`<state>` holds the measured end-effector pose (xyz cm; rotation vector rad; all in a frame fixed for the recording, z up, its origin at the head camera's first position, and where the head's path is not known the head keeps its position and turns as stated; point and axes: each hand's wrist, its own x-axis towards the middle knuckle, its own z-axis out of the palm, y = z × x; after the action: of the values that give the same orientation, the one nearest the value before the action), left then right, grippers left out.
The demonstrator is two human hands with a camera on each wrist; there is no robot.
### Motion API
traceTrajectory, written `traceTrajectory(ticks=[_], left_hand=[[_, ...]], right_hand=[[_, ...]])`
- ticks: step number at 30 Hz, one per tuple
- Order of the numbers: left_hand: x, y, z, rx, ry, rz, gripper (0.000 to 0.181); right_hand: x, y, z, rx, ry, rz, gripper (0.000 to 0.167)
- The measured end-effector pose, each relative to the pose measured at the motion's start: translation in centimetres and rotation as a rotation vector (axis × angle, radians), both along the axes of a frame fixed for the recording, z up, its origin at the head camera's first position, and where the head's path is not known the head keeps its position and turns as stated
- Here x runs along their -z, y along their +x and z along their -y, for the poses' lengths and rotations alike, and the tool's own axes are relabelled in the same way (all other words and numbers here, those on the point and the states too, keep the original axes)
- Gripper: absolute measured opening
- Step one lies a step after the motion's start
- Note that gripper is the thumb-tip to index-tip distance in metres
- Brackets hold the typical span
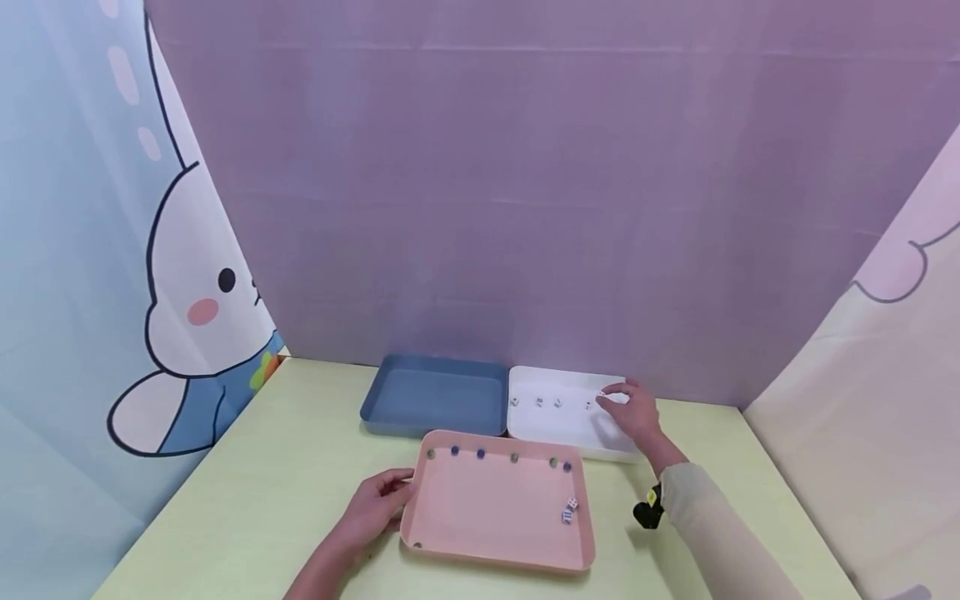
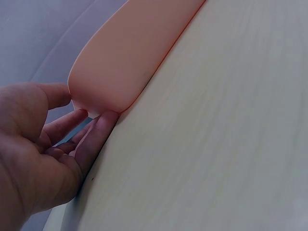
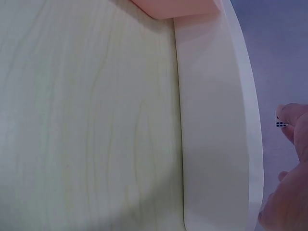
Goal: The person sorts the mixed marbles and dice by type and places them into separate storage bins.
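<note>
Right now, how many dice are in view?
7 visible: four dice spread across the white tray, one die pinched in the right hand over that tray, and two dice near the right side of the pink tray. The right hand may hide more.

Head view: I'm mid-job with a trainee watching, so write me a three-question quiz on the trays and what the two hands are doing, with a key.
1. Count: how many dice lie in the pink tray?
2. Multiple choice: which tray is the left hand touching? a) the blue tray; b) the white tray; c) the pink tray.
3. True or false: the right hand is pinching a marble.

Key:
1. Two, near its right side.
2. c
3. False; it is pinching a die.
</note>
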<state>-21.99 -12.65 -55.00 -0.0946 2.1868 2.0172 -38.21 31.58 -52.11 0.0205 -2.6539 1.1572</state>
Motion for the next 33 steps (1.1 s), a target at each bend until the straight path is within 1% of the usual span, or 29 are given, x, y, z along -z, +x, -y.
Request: traceTrajectory(ticks=[6, 14, 18, 24, 29, 33], left_hand=[[0.0, -0.1, 0.0, 0.015, 0.014, 0.009, 0.042], [0.0, -0.2, 0.0, 0.011, 0.001, 0.015, 0.041], [0.1, 0.2, 0.2, 0.016, 0.014, 0.004, 0.042], [-0.2, 0.2, 0.0, 0.021, 0.018, 0.004, 0.043], [-0.3, 0.2, 0.0, 0.015, 0.005, 0.003, 0.043], [-0.4, 0.3, 0.2, 0.019, 0.010, -0.002, 0.043]], right_hand=[[0.2, -0.1, -0.1, 0.030, 0.036, 0.038, 0.031], [0.5, -0.3, -0.6, 0.029, 0.057, 0.043, 0.031], [0.4, -0.1, -0.5, 0.020, 0.060, 0.051, 0.032], [0.3, 0.2, -0.7, 0.020, 0.036, 0.035, 0.031], [0.0, 0.5, -0.6, 0.021, 0.036, 0.030, 0.030], [-0.3, 0.9, -0.1, 0.004, 0.050, 0.004, 0.029]])
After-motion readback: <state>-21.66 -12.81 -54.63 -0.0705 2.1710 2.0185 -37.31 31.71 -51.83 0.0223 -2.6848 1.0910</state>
